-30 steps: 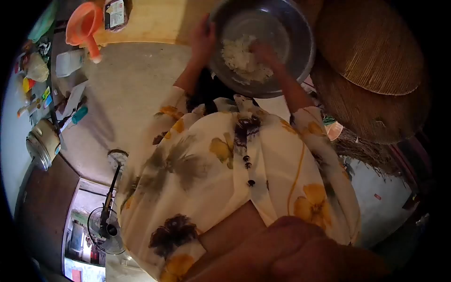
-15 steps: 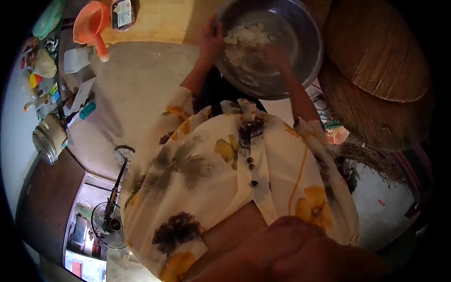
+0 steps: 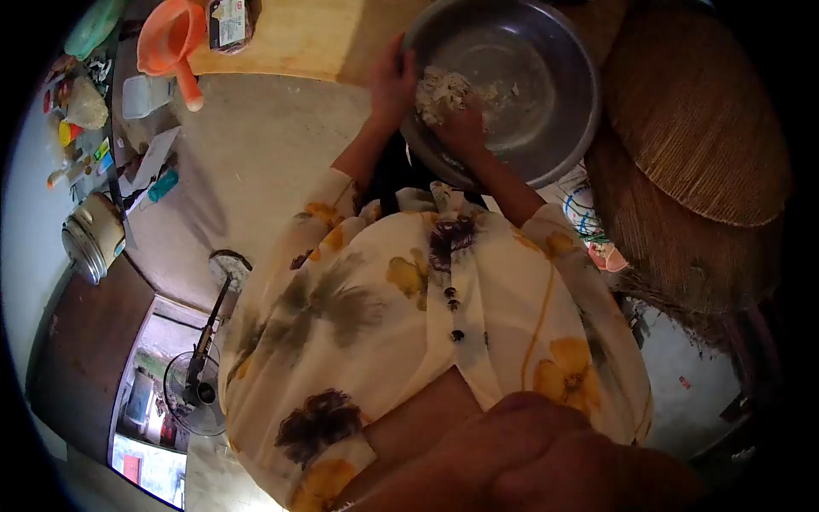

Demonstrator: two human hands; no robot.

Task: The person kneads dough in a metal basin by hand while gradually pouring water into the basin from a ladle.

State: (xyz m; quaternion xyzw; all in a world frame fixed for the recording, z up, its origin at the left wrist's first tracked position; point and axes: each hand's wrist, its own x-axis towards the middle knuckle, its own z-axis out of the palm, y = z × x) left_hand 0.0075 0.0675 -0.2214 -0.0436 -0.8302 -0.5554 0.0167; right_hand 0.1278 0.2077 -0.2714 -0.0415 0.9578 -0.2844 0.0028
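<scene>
The crumbly dough (image 3: pixel 438 90) lies inside the left wall of the metal basin (image 3: pixel 559 102), between the hands, loose bits trailing rightward with no clear long axis. The right hand (image 3: pixel 463 130) is nearer, touching its near right edge; whether that grip is open or closed cannot be told. The left hand (image 3: pixel 393 90) is at the rim outside, its grip unclear too.

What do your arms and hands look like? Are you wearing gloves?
No gloves: my left hand and right hand are bare. My loose, cream sleeves have yellow and dark flowers printed on them. They leave my wrists and part of my forearms uncovered. The picture's too dim to tell about rings.
</scene>
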